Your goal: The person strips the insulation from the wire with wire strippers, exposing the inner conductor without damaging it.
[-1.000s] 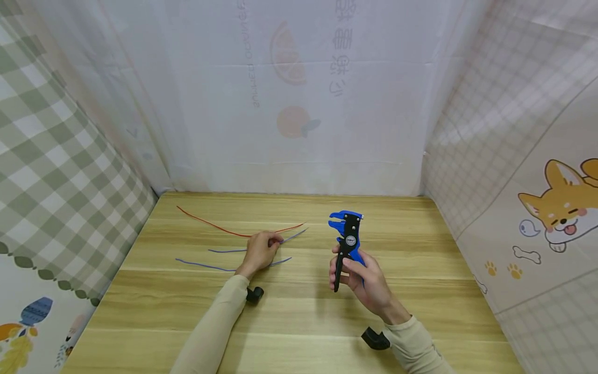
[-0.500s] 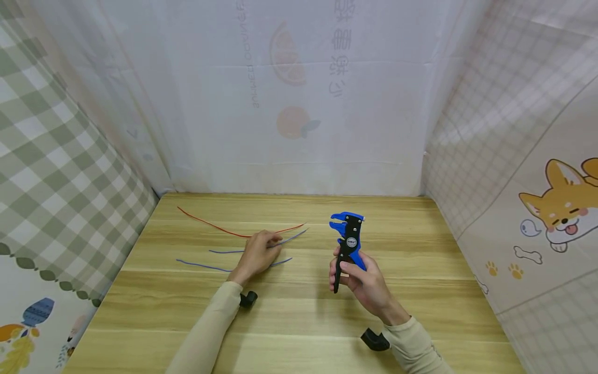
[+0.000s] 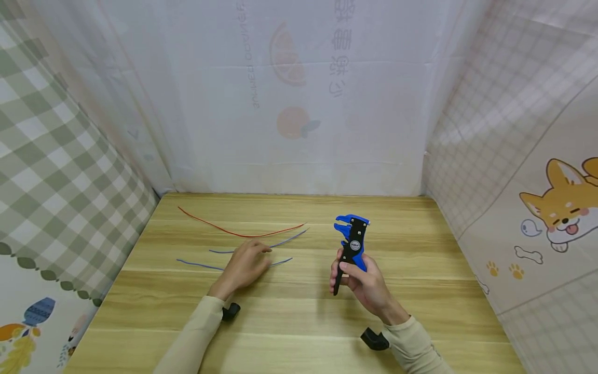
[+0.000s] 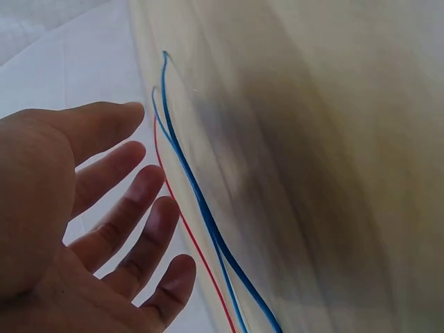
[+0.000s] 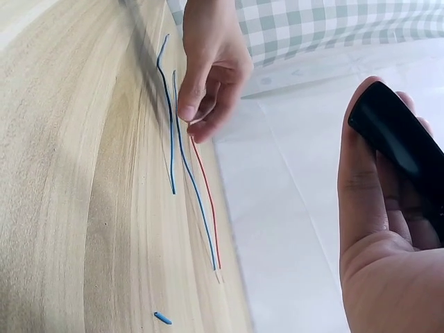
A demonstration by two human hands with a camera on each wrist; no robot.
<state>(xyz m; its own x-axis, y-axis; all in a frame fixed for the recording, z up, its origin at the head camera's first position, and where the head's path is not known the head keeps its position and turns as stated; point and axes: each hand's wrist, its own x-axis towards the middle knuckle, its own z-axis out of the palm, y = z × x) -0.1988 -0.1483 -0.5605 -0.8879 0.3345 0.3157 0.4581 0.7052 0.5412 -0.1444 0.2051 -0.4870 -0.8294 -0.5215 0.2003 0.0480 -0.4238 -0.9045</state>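
Note:
Fingers loosely spread, my left hand (image 3: 244, 264) hovers over the two blue wires with nothing in its grasp. In the left wrist view, daylight shows between its fingers (image 4: 132, 201) and the wires. The red wire (image 3: 280, 230) curves behind that hand. A blue wire (image 3: 291, 238) and a nearer blue wire (image 3: 198, 265) lie partly hidden beneath it. In the right wrist view, the far ends of the red and one blue wire show thin bare tips. My right hand (image 3: 371, 288) grips a blue-and-black wire stripper (image 3: 355, 244) by its handles, its head pointing up and away.
The wooden table (image 3: 299, 332) ends at a white cloth backdrop (image 3: 210, 130). Checked and printed cloths stand at both sides. A short blue piece (image 5: 163, 318) lies on the table in the right wrist view. Black mounts (image 3: 375, 339) stick out from both wrists.
My left hand has drawn back towards me and left, away from the middle blue wire, its fingers loosening. The wires stay put; the right hand and wire stripper shift only slightly.

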